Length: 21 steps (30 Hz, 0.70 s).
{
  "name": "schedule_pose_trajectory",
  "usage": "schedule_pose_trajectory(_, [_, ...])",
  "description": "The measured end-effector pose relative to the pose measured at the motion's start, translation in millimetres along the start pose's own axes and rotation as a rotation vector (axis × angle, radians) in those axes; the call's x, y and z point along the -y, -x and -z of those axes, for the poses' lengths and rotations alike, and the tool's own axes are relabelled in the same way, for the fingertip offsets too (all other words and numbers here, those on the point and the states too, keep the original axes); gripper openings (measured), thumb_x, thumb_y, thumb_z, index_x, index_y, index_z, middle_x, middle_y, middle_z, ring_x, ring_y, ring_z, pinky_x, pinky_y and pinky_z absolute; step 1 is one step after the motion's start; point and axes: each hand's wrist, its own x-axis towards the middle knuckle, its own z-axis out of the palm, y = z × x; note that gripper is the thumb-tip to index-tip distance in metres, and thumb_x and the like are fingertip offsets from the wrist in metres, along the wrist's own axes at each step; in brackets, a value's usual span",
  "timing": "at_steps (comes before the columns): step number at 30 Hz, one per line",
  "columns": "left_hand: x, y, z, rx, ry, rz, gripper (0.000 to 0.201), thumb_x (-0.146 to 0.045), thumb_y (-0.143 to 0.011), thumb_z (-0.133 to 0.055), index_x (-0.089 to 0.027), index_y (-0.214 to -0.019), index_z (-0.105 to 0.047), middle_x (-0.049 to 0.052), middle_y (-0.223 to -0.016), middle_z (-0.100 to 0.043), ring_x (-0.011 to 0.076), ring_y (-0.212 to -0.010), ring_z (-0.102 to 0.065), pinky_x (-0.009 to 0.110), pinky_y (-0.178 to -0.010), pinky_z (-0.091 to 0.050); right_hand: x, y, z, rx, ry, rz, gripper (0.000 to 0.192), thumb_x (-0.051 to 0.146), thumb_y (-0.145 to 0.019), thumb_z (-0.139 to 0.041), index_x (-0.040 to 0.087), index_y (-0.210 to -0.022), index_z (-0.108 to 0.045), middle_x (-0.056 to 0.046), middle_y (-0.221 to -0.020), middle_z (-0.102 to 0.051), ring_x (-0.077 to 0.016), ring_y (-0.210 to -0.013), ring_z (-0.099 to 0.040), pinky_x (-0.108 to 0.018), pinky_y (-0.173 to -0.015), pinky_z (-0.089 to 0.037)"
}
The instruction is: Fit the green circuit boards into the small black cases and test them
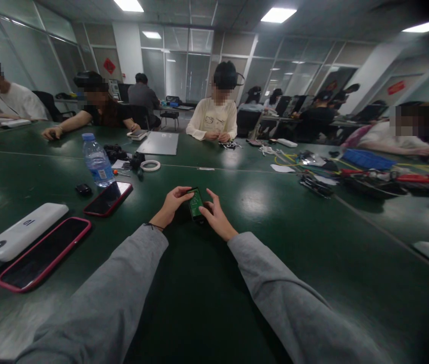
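Observation:
Between my hands, a small black case with a green circuit board showing on its upper face is held just over the table or rests on it; I cannot tell which. My left hand grips its left side, thumb laid across the upper part of the board. My right hand has its thumb at the lower right edge, the index finger is stretched out away from the case, and the other fingers curl beside it. The undersides of the case and of my fingers are hidden.
Left on the green table are a water bottle, two red-cased phones, a white power bank and a roll of tape. Cables and a blue tray lie at right. A person sits opposite; several others work nearby.

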Motion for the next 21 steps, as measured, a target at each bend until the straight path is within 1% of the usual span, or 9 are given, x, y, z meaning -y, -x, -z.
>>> schedule_pose_trajectory(4, [0.8, 0.2, -1.9, 0.046, -0.039, 0.013, 0.048, -0.029, -0.071, -0.069, -0.016, -0.114, -0.052, 0.010, -0.113, -0.061, 0.0191, -0.105, -0.056, 0.038, -0.095, -0.040, -1.4, -0.3, 1.9, -0.095, 0.010, -0.026, 0.070, 0.038, -0.081, -0.053, 0.025, -0.139, -0.015, -0.005, -0.102, -0.054, -0.0165, -0.087, -0.056, -0.034, -0.078, -0.048])
schedule_pose_trajectory(9, [7.0, -3.0, -3.9, 0.127, -0.110, 0.033, 0.054, -0.028, -0.068, -0.072, -0.013, -0.115, -0.051, 0.013, -0.114, -0.059, 0.0208, -0.105, -0.057, 0.040, -0.095, -0.041, -5.7, -1.5, 5.4, -0.164, -0.066, -0.061, 0.068, 0.037, -0.080, -0.054, 0.025, -0.135, -0.017, -0.005, -0.103, -0.053, -0.0171, -0.090, -0.056, -0.034, -0.078, -0.048])
schedule_pose_trajectory(11, [7.9, -2.9, -5.2, 0.147, -0.138, 0.031, 0.056, -0.028, -0.068, -0.072, -0.013, -0.116, -0.049, 0.014, -0.115, -0.058, 0.0212, -0.105, -0.056, 0.042, -0.096, -0.040, -6.2, -1.8, 6.1, -0.170, -0.110, -0.075, 0.066, 0.037, -0.079, -0.054, 0.025, -0.134, -0.018, -0.005, -0.103, -0.053, -0.0169, -0.089, -0.056, -0.033, -0.077, -0.048])
schedule_pose_trajectory(13, [7.1, -1.6, -6.8, 0.161, -0.151, 0.044, 0.058, -0.028, -0.067, -0.072, -0.012, -0.118, -0.048, 0.015, -0.117, -0.057, 0.0217, -0.106, -0.056, 0.043, -0.097, -0.039, -5.5, -1.8, 6.4, -0.175, -0.136, -0.078, 0.065, 0.036, -0.079, -0.054, 0.025, -0.133, -0.020, -0.005, -0.104, -0.053, -0.0166, -0.089, -0.056, -0.034, -0.079, -0.048])
schedule_pose_trajectory(15, [4.7, 0.2, -8.3, 0.216, -0.143, 0.060, 0.061, -0.026, -0.066, -0.074, -0.013, -0.119, -0.047, 0.015, -0.120, -0.055, 0.0223, -0.108, -0.055, 0.043, -0.098, -0.038, -4.4, -1.6, 6.8, -0.175, -0.145, -0.083, 0.064, 0.035, -0.078, -0.053, 0.025, -0.133, -0.021, -0.005, -0.105, -0.052, -0.0164, -0.091, -0.055, -0.034, -0.083, -0.047])
schedule_pose_trajectory(18, [0.7, 2.2, -9.2, 0.333, -0.121, 0.060, 0.061, -0.025, -0.065, -0.074, -0.015, -0.119, -0.047, 0.016, -0.126, -0.052, 0.0229, -0.112, -0.053, 0.043, -0.099, -0.037, -3.6, -1.1, 7.4, -0.176, -0.134, -0.091, 0.063, 0.034, -0.078, -0.053, 0.025, -0.132, -0.022, -0.005, -0.105, -0.052, -0.0164, -0.093, -0.054, -0.035, -0.086, -0.045])
schedule_pose_trajectory(19, [-0.3, 2.4, -9.2, 0.356, -0.119, 0.058, 0.061, -0.025, -0.065, -0.074, -0.015, -0.119, -0.046, 0.015, -0.126, -0.052, 0.0230, -0.113, -0.053, 0.043, -0.099, -0.037, -3.8, -1.0, 7.6, -0.172, -0.129, -0.092, 0.062, 0.034, -0.078, -0.053, 0.025, -0.132, -0.022, -0.005, -0.105, -0.051, -0.0165, -0.093, -0.054, -0.036, -0.087, -0.045])
schedule_pose_trajectory(21, [-1.1, 2.3, -8.7, 0.360, -0.127, 0.064, 0.063, -0.025, -0.065, -0.074, -0.016, -0.120, -0.046, 0.015, -0.124, -0.053, 0.0232, -0.112, -0.053, 0.043, -0.098, -0.038, -4.8, -1.1, 8.1, -0.157, -0.123, -0.086, 0.062, 0.033, -0.079, -0.052, 0.026, -0.133, -0.022, -0.004, -0.105, -0.051, -0.0166, -0.095, -0.054, -0.036, -0.088, -0.044])
